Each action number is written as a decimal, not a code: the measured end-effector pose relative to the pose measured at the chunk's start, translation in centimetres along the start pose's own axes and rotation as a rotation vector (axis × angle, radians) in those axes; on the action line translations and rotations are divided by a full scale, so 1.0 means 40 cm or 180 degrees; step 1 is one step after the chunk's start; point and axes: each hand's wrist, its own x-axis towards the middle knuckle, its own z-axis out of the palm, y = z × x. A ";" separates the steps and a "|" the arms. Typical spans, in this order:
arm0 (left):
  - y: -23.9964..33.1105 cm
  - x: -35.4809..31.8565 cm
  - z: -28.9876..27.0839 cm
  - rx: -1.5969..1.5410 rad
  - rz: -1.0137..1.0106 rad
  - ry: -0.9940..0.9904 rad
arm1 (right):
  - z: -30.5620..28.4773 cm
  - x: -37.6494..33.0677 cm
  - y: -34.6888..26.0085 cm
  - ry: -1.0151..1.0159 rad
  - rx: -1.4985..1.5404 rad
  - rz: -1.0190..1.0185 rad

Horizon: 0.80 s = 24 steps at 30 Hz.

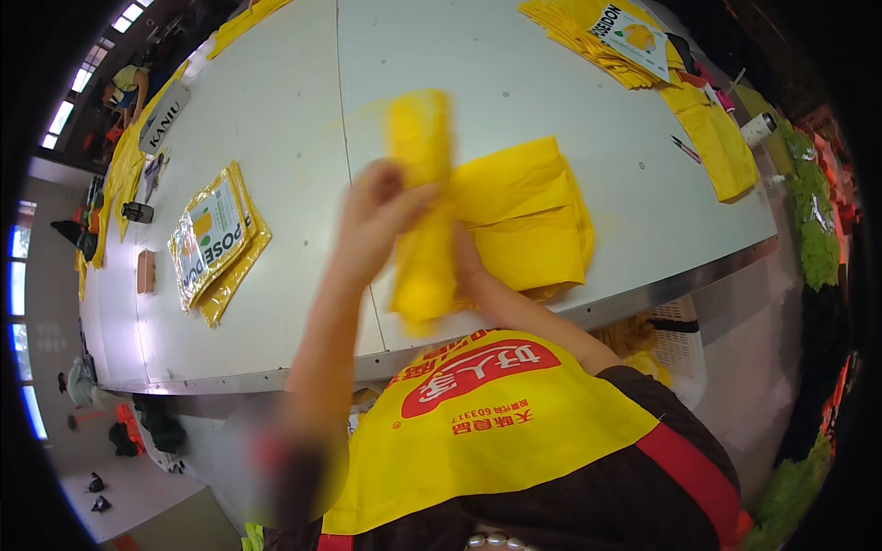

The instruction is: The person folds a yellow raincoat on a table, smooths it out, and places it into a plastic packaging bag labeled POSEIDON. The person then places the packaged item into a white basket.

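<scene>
My left hand [381,207] is closed on a folded yellow garment [423,174], thumb across its front. The garment stands up in a narrow strip above the table and is smeared by motion. My right hand [467,262] is low behind its right edge; the fingers are hidden, so what they touch does not show. Directly right of it, a second folded yellow garment [524,211] lies on the white table [294,110] near the front edge, with a crease running across its middle.
Flat yellow packages [220,234] in clear bags lie at the left. A stack of yellow pieces [597,41] with a printed card sits at the far right, above another folded yellow piece [712,138]. A pen [685,149], a white roll [758,129] and a dark cup [138,212] are near the sides.
</scene>
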 end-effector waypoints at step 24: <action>-0.371 0.055 0.344 0.2896 0.0452 0.0219 | -0.108 -0.388 -0.302 0.0894 -0.2429 0.1588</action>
